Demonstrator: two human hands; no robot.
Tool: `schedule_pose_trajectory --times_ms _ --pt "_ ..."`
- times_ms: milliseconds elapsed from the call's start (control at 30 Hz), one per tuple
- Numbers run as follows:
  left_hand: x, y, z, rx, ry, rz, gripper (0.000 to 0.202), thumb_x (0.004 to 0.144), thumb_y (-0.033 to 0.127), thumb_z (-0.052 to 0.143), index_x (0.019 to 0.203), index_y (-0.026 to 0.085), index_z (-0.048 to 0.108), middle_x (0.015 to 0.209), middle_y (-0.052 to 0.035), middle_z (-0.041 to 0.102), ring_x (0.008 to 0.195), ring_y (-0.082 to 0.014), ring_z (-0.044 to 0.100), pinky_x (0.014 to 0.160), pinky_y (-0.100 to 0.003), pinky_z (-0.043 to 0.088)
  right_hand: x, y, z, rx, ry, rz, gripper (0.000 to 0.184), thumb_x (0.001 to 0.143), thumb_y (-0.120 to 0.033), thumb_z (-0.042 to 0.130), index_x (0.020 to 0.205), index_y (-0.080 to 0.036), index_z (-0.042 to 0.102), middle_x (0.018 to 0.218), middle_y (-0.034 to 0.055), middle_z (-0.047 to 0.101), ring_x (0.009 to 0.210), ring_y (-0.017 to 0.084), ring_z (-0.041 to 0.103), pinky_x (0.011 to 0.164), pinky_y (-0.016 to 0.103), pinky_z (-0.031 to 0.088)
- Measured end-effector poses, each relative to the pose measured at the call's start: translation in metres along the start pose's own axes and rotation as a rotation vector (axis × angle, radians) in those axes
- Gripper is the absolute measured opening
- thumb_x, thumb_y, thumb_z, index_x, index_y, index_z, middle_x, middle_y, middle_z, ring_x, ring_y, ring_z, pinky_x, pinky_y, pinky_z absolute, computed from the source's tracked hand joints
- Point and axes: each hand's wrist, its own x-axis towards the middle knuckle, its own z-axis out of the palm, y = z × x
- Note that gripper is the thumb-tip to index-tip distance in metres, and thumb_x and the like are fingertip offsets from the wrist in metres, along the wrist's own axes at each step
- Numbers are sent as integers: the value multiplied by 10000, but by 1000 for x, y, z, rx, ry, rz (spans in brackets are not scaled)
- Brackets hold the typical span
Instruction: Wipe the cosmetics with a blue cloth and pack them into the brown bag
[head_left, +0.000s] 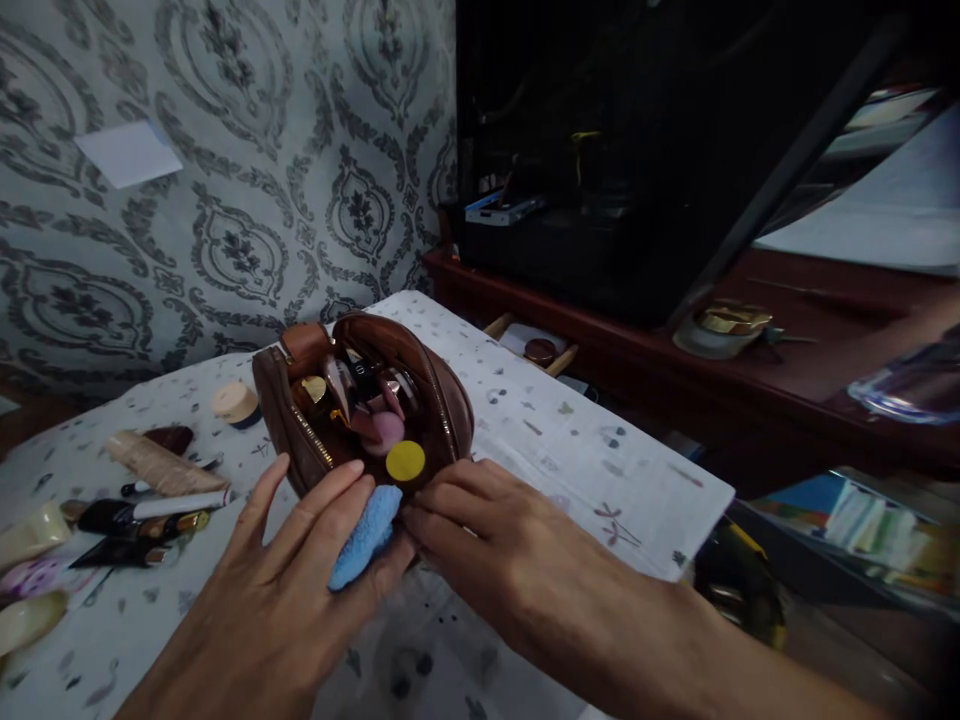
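Observation:
A brown leather cosmetic pouch (pixel 442 400) stands open on the patterned cloth (pixel 585 440), filled with several makeup items, among them a pink sponge (pixel 384 430) and a yellow round lid (pixel 406 461). My left hand (pixel 300 560) holds a blue fluffy puff (pixel 365 535) against the pouch's front, fingers curled round it. My right hand (pixel 480 540) rests at the pouch's lower right edge with its fingertips pressed against the pouch and the puff.
Loose makeup lies at the left: a white pencil (pixel 180 503), dark tubes (pixel 120 550), a beige woven roll (pixel 157 463), a round wooden-lidded jar (pixel 235 402). A dark red wooden shelf (pixel 675 370) with a black unit stands at the right. Patterned wallpaper is behind.

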Motion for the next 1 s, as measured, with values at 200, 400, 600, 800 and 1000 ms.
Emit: schedule_pose_trajectory --times_ms 200,400,600,800,1000 --pt "6 -1 -5 -35 -6 12 402 944 192 461 1296 297 624 1395 -77 583 1412 -260 412 1233 -559 127 -7 -2 9 49 89 18 254 979 -111 469 1185 -129 618 1084 123 680 1054 231 602 934 414 526" --pt "5 -5 -4 -114 131 48 400 932 41 412 1191 211 665 1346 -72 633 1388 -230 460 1234 -558 210 -5 -13 13 16 128 15 323 987 -105 440 1271 -129 593 1115 119 688 1098 235 602 964 434 536" --pt "-19 -5 0 -203 281 -27 375 931 31 449 1224 173 636 1387 -121 590 1360 -278 496 1129 -514 441 -8 -17 23 -68 147 3 365 967 -106 466 1320 -70 548 1192 163 668 1149 269 588 983 498 535" --pt "-48 -12 14 -110 361 -109 293 909 31 459 1102 139 652 1169 -169 654 1124 -260 631 880 -396 575 -7 -17 29 -113 154 -13 381 958 -101 466 1334 -71 517 1204 169 660 1134 281 594 943 496 549" --pt "-92 -37 45 -2 150 -299 409 807 -16 401 1084 146 655 1130 -142 664 1030 -222 640 815 -348 573 -5 -15 38 -167 245 -40 354 980 -173 479 1330 -148 525 1175 142 678 1103 268 628 905 460 557"
